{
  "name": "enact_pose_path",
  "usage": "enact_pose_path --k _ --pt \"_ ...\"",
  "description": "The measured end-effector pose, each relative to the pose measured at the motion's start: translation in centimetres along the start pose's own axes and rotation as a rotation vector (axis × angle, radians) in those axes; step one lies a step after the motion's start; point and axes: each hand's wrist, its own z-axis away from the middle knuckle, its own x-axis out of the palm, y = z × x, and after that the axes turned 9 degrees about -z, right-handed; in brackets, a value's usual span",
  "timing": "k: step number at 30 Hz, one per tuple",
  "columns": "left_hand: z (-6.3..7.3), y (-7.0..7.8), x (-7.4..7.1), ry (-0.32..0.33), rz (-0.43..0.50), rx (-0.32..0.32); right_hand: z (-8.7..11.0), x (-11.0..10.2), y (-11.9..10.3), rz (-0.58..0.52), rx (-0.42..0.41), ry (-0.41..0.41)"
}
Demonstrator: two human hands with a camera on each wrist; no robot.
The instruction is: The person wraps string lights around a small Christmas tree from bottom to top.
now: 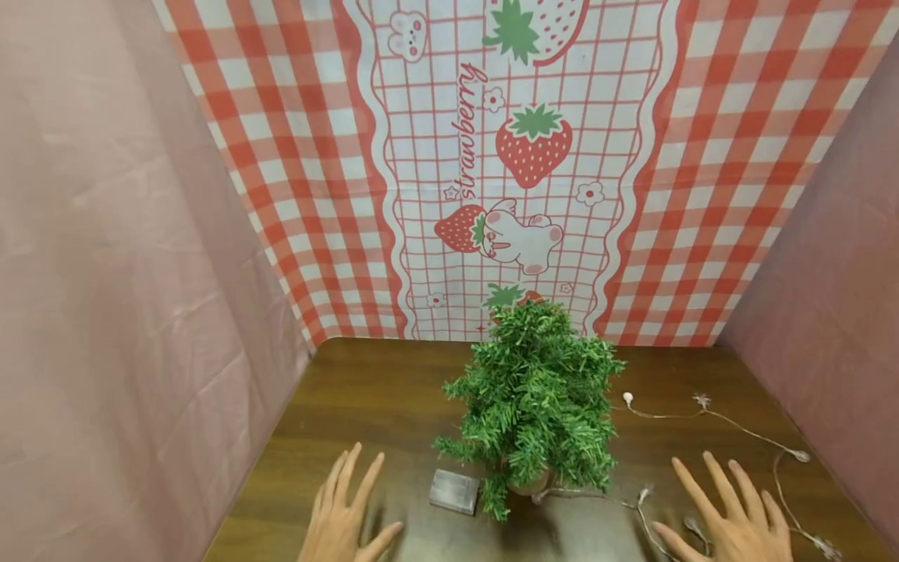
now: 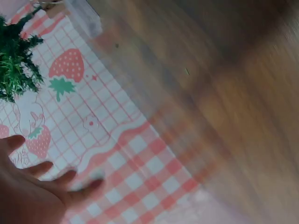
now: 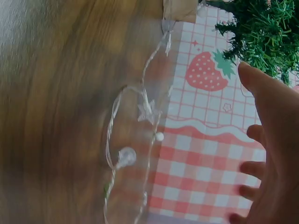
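Observation:
A small artificial Christmas tree (image 1: 537, 390) stands upright on the brown wooden table. Left of its base lies a flat grey box (image 1: 454, 492), possibly a battery case. A string of lights (image 1: 747, 433) with clear star-shaped and round pieces runs from the tree's base and loops over the table's right side. My left hand (image 1: 344, 511) is spread over the table, left of the box, holding nothing. On the right, my right hand (image 1: 737, 519) is spread too, near the light string, with nothing between its fingers. Both wrist views show the fingers apart from the tree.
Behind the table (image 1: 365, 390) hangs a red-and-white checked cloth (image 1: 316, 156) printed with strawberries. Pink fabric walls (image 1: 126, 273) close in the left and right sides.

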Motion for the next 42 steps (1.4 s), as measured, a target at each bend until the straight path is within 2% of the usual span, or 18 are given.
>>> enact_pose_path --k 3,5,8,10,14,17,20,24,27,31,33,34,37,39,42 --pt "-0.5 0.8 0.0 0.037 0.144 0.065 -0.3 0.1 -0.5 -0.073 0.025 -0.107" --pt "-0.8 1.3 0.1 0.045 0.186 0.091 -0.5 0.4 -0.7 -0.131 0.024 -0.156" --pt "-1.3 2.1 0.3 0.039 0.203 0.122 -0.8 1.0 -0.8 -0.190 -0.007 -0.191" --pt "-1.5 2.7 0.5 0.026 0.191 0.142 -1.0 1.5 -0.9 -0.205 -0.064 -0.193" --pt "-2.0 4.0 1.0 -0.011 0.192 0.193 -1.8 2.6 -1.7 -0.206 -0.097 -0.316" --pt "-2.2 5.1 1.5 -0.063 0.211 0.235 -2.5 3.6 -2.9 -0.202 -0.074 -0.429" --pt "-2.3 6.1 2.0 -0.140 0.237 0.276 -2.8 4.8 -4.1 -0.210 -0.082 -0.479" --pt "-2.6 7.6 2.6 -0.231 0.278 0.317 -3.2 6.2 -5.5 -0.238 -0.035 -0.546" --pt "-2.8 8.5 2.8 -0.266 0.264 0.341 -3.5 6.9 -6.3 -0.224 0.003 -0.560" --pt "-3.0 9.6 3.2 -0.320 0.270 0.356 -3.2 7.3 -6.9 -0.202 -0.005 -0.533" --pt "-3.0 10.2 3.4 -0.320 0.282 0.366 -3.0 7.4 -7.1 -0.232 0.003 -0.560" --pt "-3.0 10.4 3.6 -0.311 0.287 0.371 -3.0 7.3 -7.2 -0.262 0.017 -0.599" --pt "-3.1 11.0 3.9 -0.241 0.279 0.404 -2.9 7.0 -7.7 -0.358 0.080 -0.714" --pt "-3.4 11.5 4.0 -0.212 0.284 0.415 -2.9 6.5 -7.9 -0.401 0.103 -0.746" --pt "-4.1 12.2 3.6 -0.269 0.331 0.404 -3.2 5.4 -8.4 -0.451 0.065 -0.712"
